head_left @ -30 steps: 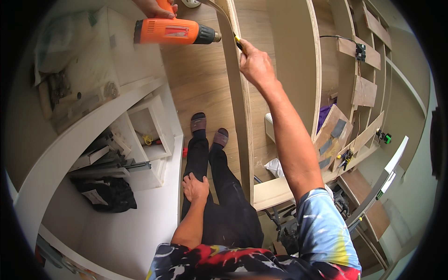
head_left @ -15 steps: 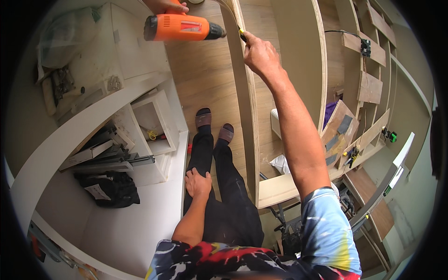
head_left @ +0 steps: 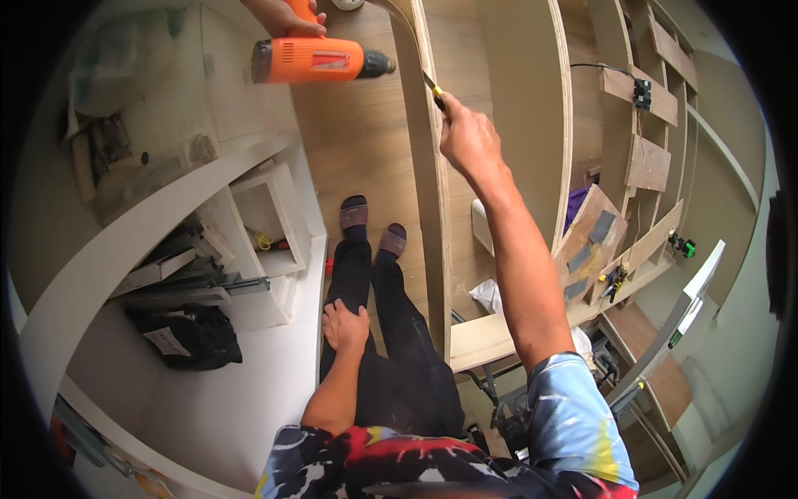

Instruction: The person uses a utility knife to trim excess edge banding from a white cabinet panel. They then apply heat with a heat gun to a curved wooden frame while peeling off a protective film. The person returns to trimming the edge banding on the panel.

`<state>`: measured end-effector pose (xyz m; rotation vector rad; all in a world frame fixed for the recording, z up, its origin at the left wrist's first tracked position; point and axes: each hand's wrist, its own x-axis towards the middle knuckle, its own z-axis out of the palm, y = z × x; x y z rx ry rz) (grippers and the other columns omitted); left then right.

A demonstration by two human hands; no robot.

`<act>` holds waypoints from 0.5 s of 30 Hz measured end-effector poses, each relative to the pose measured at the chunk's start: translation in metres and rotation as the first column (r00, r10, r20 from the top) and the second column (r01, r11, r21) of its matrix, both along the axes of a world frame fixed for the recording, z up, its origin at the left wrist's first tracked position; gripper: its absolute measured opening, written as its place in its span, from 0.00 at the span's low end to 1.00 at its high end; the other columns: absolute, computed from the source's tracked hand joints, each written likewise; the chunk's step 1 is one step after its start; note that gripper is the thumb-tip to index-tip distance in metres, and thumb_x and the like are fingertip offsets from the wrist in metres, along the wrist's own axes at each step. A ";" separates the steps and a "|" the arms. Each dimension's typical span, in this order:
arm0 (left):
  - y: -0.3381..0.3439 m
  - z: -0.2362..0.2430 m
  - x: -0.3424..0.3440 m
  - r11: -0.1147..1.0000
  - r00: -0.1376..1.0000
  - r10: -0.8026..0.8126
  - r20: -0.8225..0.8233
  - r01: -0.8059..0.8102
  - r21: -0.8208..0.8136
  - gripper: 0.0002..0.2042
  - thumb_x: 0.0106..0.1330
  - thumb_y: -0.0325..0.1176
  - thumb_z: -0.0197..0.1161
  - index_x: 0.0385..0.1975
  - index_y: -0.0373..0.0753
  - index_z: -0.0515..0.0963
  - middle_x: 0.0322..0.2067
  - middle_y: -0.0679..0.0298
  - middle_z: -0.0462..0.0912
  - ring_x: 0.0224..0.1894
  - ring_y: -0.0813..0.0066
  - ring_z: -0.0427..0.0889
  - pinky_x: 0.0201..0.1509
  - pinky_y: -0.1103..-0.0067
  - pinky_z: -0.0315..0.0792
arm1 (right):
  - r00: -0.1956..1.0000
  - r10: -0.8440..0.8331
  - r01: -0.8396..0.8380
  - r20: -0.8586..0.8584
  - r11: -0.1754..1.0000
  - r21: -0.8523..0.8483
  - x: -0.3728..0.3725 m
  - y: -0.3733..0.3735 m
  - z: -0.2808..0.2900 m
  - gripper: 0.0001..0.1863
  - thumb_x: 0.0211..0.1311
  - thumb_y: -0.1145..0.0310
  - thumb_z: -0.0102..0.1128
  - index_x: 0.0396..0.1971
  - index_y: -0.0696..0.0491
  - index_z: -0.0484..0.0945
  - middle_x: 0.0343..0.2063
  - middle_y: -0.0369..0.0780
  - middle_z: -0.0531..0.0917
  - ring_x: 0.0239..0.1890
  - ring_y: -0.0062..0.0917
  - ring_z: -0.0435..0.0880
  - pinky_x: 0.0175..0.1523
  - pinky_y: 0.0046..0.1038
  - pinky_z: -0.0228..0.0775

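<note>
My right hand [head_left: 472, 137] grips a yellow-and-black utility knife [head_left: 438, 97], its thin blade pointing up and away toward the long edge of a plywood board [head_left: 440, 241]. Beside that edge, at the top, a thin strip [head_left: 399, 15] curves away from the board. Another person's hand [head_left: 291, 18] holds an orange heat gun [head_left: 316, 60] at the upper left, its dark nozzle facing the board. My left hand [head_left: 346, 326] lies on my left thigh with its fingers stretched out, holding nothing.
A white cabinet [head_left: 249, 407] stands on the left, with a black bag [head_left: 195, 337] and metal strips in it. Upright panels [head_left: 519, 125] and a wooden frame [head_left: 640, 162] fill the right side. A tool stand [head_left: 515, 399] is near my right elbow.
My right hand and the knife have come slightly nearer to me along the board edge, and more blade shows. The heat gun has shifted slightly left and nearer. My left hand stays on my thigh.
</note>
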<state>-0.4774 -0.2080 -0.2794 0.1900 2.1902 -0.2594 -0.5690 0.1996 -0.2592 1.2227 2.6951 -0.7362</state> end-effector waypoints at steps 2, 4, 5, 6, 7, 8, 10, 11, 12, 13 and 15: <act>0.001 0.000 0.001 1.000 1.000 0.013 0.023 -0.013 -0.005 0.28 0.66 0.48 0.68 0.59 0.33 0.77 0.56 0.50 0.77 0.62 0.49 0.76 0.67 0.61 0.73 | 0.997 0.031 -0.034 0.065 0.998 0.047 0.000 0.001 0.001 0.24 0.69 0.72 0.52 0.64 0.46 0.78 0.34 0.56 0.87 0.38 0.55 0.88 0.45 0.54 0.80; 0.002 0.000 0.001 1.000 1.000 -0.002 0.006 0.002 0.000 0.28 0.66 0.48 0.69 0.58 0.33 0.77 0.56 0.50 0.77 0.61 0.49 0.76 0.66 0.61 0.73 | 0.996 0.041 -0.043 0.080 0.999 0.025 0.005 -0.008 0.004 0.25 0.67 0.74 0.51 0.65 0.48 0.77 0.32 0.57 0.87 0.37 0.55 0.88 0.44 0.55 0.79; 0.002 -0.002 -0.001 1.000 1.000 0.011 0.011 -0.011 0.000 0.29 0.66 0.48 0.68 0.60 0.33 0.76 0.57 0.49 0.77 0.62 0.48 0.76 0.67 0.61 0.73 | 0.997 0.026 -0.026 0.067 1.000 -0.005 0.010 -0.016 0.005 0.26 0.67 0.74 0.51 0.65 0.49 0.77 0.32 0.57 0.87 0.37 0.55 0.87 0.44 0.55 0.79; 0.001 -0.002 0.000 1.000 1.000 0.020 0.021 -0.020 -0.007 0.30 0.65 0.48 0.68 0.61 0.33 0.76 0.58 0.49 0.76 0.63 0.48 0.76 0.68 0.61 0.72 | 0.997 0.010 -0.010 0.080 1.000 -0.002 0.013 -0.022 0.005 0.26 0.67 0.74 0.51 0.64 0.49 0.77 0.31 0.57 0.87 0.37 0.55 0.87 0.43 0.55 0.79; 0.001 -0.002 0.000 0.999 0.999 0.026 0.041 -0.025 -0.029 0.31 0.65 0.48 0.68 0.63 0.33 0.76 0.59 0.49 0.76 0.64 0.48 0.75 0.69 0.61 0.71 | 0.997 0.003 -0.002 0.083 1.000 -0.003 0.015 -0.029 0.005 0.26 0.66 0.75 0.51 0.64 0.49 0.77 0.31 0.57 0.87 0.36 0.55 0.87 0.43 0.55 0.79; 0.000 -0.003 0.001 0.999 0.998 0.038 0.051 -0.037 -0.020 0.31 0.65 0.48 0.68 0.63 0.33 0.76 0.59 0.49 0.76 0.64 0.48 0.75 0.69 0.61 0.71 | 0.991 -0.017 0.019 0.136 1.000 -0.009 0.015 -0.032 0.004 0.26 0.66 0.75 0.51 0.64 0.50 0.77 0.31 0.57 0.87 0.36 0.55 0.87 0.43 0.55 0.79; -0.002 -0.002 0.000 0.998 0.997 0.053 0.059 -0.051 -0.035 0.32 0.65 0.49 0.68 0.63 0.33 0.75 0.59 0.49 0.76 0.64 0.48 0.75 0.69 0.62 0.71 | 0.997 0.046 -0.047 0.068 0.999 0.010 0.011 -0.031 0.003 0.28 0.63 0.77 0.51 0.65 0.53 0.75 0.30 0.56 0.87 0.35 0.55 0.88 0.42 0.53 0.80; -0.002 -0.002 0.000 0.998 0.997 0.058 0.047 -0.057 -0.024 0.32 0.65 0.49 0.68 0.64 0.33 0.75 0.60 0.49 0.76 0.64 0.48 0.75 0.69 0.62 0.71 | 0.995 0.092 -0.092 0.029 0.996 0.021 0.008 -0.027 0.002 0.30 0.61 0.78 0.51 0.66 0.55 0.74 0.30 0.55 0.87 0.35 0.55 0.88 0.41 0.53 0.80; -0.003 -0.002 -0.001 0.998 0.998 0.054 0.043 -0.054 -0.019 0.32 0.65 0.49 0.68 0.64 0.33 0.75 0.60 0.49 0.75 0.64 0.48 0.75 0.69 0.62 0.71 | 0.998 0.061 -0.061 0.020 0.998 -0.005 0.004 -0.021 0.001 0.26 0.67 0.76 0.51 0.65 0.49 0.77 0.30 0.57 0.86 0.37 0.56 0.87 0.45 0.56 0.78; -0.003 -0.002 0.000 0.999 0.998 0.045 0.050 -0.044 -0.023 0.32 0.65 0.49 0.68 0.64 0.33 0.75 0.61 0.49 0.75 0.65 0.48 0.75 0.69 0.62 0.71 | 0.999 0.026 -0.026 0.047 1.000 0.008 0.003 -0.016 0.002 0.26 0.67 0.75 0.52 0.66 0.48 0.76 0.30 0.57 0.86 0.37 0.56 0.87 0.45 0.56 0.78; -0.004 -0.003 -0.001 0.998 0.996 0.051 0.073 -0.048 -0.048 0.33 0.65 0.49 0.68 0.65 0.33 0.74 0.62 0.49 0.75 0.65 0.49 0.74 0.70 0.62 0.71 | 1.000 0.011 -0.010 -0.026 0.999 0.042 0.005 -0.008 0.002 0.27 0.67 0.75 0.52 0.66 0.46 0.76 0.30 0.57 0.87 0.37 0.56 0.87 0.45 0.56 0.78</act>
